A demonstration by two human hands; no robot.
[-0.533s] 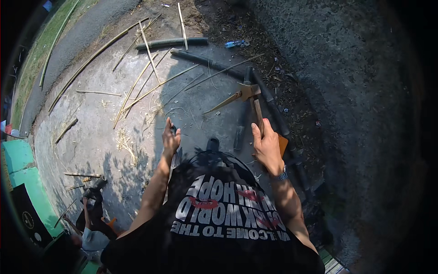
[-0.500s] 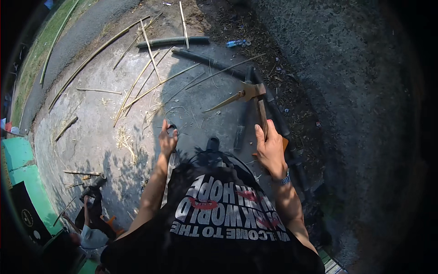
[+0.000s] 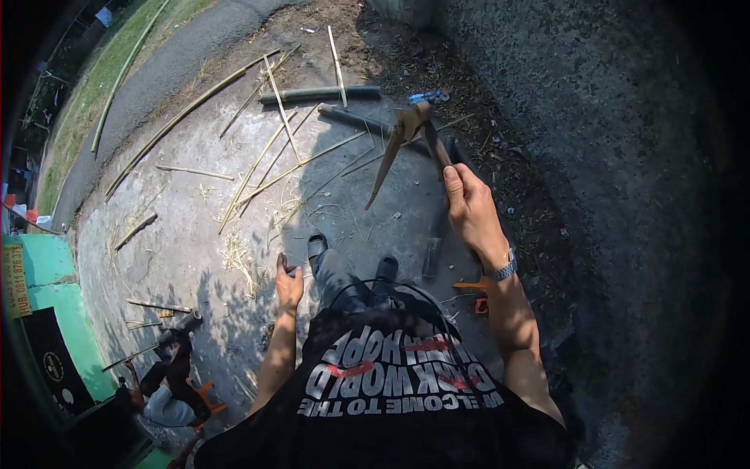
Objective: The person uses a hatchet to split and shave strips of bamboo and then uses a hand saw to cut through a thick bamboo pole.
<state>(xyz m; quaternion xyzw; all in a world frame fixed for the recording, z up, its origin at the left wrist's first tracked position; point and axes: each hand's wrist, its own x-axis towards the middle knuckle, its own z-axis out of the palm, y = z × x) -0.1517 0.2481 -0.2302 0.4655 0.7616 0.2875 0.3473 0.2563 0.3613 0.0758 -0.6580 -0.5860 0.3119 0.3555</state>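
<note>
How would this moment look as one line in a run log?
right hand: gripping wooden-handled pick-like tool | left hand: open, nothing visibly held | on ground: pale strips, dark pole

A bluish plastic bottle (image 3: 426, 98) lies on dirt (image 3: 391, 62), while grass (image 3: 95, 90) borders the curving grey path (image 3: 168, 82).

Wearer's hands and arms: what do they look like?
No gloves on left hand or right hand; forearms bare. Silvery metal-band watch on the right wrist, none on the left. Black short-sleeved T-shirt, white lettering and red marks across it.
</note>
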